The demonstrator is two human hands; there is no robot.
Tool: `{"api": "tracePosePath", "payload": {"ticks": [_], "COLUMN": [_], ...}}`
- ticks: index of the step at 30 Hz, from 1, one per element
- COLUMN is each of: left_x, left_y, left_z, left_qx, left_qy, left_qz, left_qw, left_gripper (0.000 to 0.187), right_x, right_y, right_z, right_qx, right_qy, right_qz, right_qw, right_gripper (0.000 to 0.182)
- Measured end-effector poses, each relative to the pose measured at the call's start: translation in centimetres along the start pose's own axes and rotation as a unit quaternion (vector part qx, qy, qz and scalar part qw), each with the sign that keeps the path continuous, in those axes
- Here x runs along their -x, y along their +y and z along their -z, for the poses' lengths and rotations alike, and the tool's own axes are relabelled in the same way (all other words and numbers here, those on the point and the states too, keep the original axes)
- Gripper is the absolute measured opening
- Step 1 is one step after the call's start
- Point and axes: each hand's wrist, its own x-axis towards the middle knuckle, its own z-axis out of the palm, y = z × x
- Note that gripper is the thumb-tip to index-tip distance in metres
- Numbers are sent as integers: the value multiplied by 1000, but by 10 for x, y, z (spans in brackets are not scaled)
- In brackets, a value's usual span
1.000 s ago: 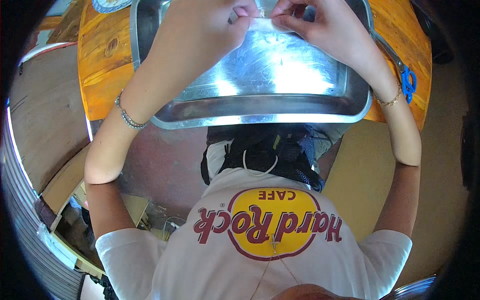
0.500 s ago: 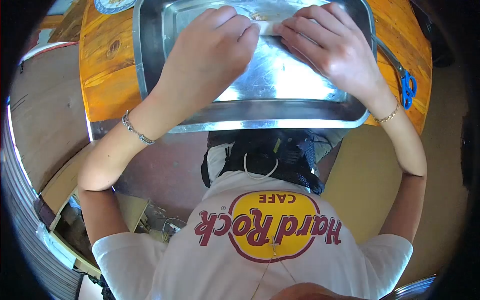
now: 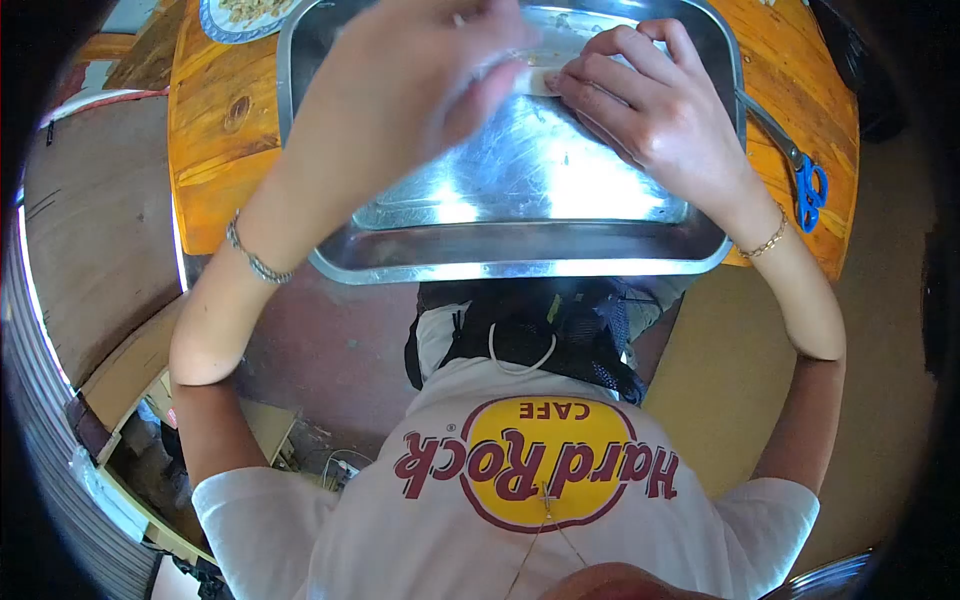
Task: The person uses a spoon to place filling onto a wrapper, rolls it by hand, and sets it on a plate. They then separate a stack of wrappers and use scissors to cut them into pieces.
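Note:
A large shiny metal tray (image 3: 520,262) lies on an orange wooden table (image 3: 215,150). At the tray's far side sits a small pale flat wrapper (image 3: 540,82) with bits of filling beside it. My right hand (image 3: 650,115) rests in the tray, its fingertips pinching and pressing the wrapper's right end. My left hand (image 3: 420,80) hovers over the tray just left of the wrapper. It is blurred by motion, so its grip is unclear. Both wrists wear thin bracelets.
Blue-handled scissors (image 3: 808,190) lie on the table at the tray's right edge. A patterned plate (image 3: 240,12) with food is at the table's far left corner. The tray overhangs the table's near edge above my lap. Boards and clutter are on the floor at left.
My left hand has lifted off the tray floor and is moving, now blurred. My right hand stays on the wrapper. The view has shifted slightly, showing more of the plate.

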Motion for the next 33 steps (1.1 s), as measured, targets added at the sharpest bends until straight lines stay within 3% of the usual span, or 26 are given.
{"api": "tracePosePath", "payload": {"ticks": [5,8,19,23,33], "left_x": [21,20,12,4,5], "left_y": [5,5,-7,-18,-23], "left_z": [-15,-14,-15,-13,-15], "left_qx": [-78,-86,-39,33,157], "left_qy": [-73,-74,-46,-45,-63], "left_qz": [-40,-15,-5,12,147], "left_qw": [994,993,998,998,975], "left_gripper": [24,23,21,19,26], "right_x": [-4,-10,-16,-10,-7], "right_y": [2,2,21,30,24], "right_z": [1,12,10,-8,-10], "right_qx": [-35,-73,-264,-249,-195], "right_qy": [-4,-76,-137,-57,-20], "right_qz": [-20,-61,-202,-166,-178], "right_qw": [999,993,933,952,964], "right_gripper": [25,19,16,19,13]}}
